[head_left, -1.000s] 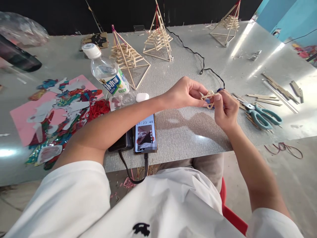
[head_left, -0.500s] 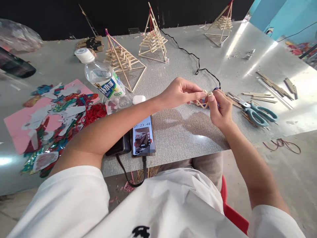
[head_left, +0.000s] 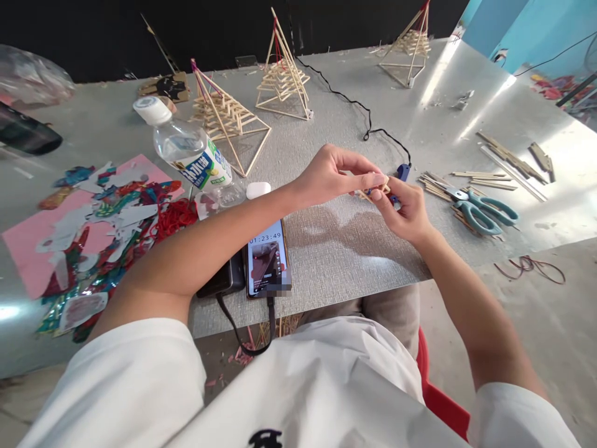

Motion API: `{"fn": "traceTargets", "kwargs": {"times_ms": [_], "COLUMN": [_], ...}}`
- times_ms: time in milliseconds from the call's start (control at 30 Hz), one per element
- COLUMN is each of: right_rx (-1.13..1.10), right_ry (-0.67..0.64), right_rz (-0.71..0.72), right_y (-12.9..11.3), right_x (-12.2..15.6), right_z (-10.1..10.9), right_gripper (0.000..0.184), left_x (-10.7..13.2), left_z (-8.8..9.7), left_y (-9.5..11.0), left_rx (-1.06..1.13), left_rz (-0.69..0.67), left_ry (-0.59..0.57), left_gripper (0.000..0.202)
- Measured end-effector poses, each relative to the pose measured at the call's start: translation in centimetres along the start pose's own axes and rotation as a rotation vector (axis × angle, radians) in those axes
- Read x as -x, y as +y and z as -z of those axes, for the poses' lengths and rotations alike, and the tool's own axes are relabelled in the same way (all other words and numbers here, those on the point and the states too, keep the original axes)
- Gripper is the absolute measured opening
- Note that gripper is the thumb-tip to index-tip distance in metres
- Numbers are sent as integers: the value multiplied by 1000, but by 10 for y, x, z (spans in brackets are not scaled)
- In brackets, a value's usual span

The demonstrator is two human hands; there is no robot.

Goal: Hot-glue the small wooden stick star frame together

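A small frame of pale wooden sticks (head_left: pixel 364 195) is pinched between my two hands above the table, mostly covered by the fingers. My left hand (head_left: pixel 333 174) is closed on its left side, thumb and forefinger pressed together. My right hand (head_left: pixel 407 205) grips the right side with thumb and fingertips, close against the left fingertips. Just behind the right hand lies a blue tool on a black cord (head_left: pixel 403 173), apparently a glue gun, partly hidden. To the right, teal-handled scissors (head_left: pixel 482 211) rest beside loose wooden sticks (head_left: pixel 489 180).
Three stick pyramids (head_left: pixel 245 124) stand toward the back. At left are a plastic bottle (head_left: pixel 186 149), red string (head_left: pixel 175 218) and shiny scraps on pink paper (head_left: pixel 23 249). A phone (head_left: pixel 267 261), power bank (head_left: pixel 224 277) and white case (head_left: pixel 258 190) lie near my left forearm.
My right hand has moved left, closer to my left fingertips, and more of the blue tool shows behind it. The view has shifted slightly. Both hands still hold the stick frame.
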State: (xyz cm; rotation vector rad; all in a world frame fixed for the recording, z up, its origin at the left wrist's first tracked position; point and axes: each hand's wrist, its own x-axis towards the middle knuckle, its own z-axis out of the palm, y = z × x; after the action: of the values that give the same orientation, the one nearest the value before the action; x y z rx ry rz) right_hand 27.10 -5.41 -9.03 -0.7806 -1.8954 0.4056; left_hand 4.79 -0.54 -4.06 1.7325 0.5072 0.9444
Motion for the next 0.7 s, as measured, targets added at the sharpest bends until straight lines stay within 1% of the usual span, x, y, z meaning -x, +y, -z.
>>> {"fn": "traceTargets", "kwargs": {"times_ms": [100,233,433,567,700], "right_rx": [-30,-45,-67,-51,-36], "right_ry": [-21,-41,-27,-25,-19], "right_rz": [-39,-46,-55,-67,-87], "right_y": [0,0,-3,-4,-4], "right_x": [1,2,1,0,0], "right_z": [0,0,0,-1,-1], "right_gripper": [58,56,58,60,64], "left_x": [0,1,3,3,3], "left_z": [-1,-3,-4,-4,-4], "left_y": [0,0,-1,-1,-1], "left_rx": [14,63,17,-14,-5], "left_rz": [-10,-10,19,13,13], "left_ry": [4,-13,-6,-3,-9], "left_gripper": [38,34,41,45,44]}}
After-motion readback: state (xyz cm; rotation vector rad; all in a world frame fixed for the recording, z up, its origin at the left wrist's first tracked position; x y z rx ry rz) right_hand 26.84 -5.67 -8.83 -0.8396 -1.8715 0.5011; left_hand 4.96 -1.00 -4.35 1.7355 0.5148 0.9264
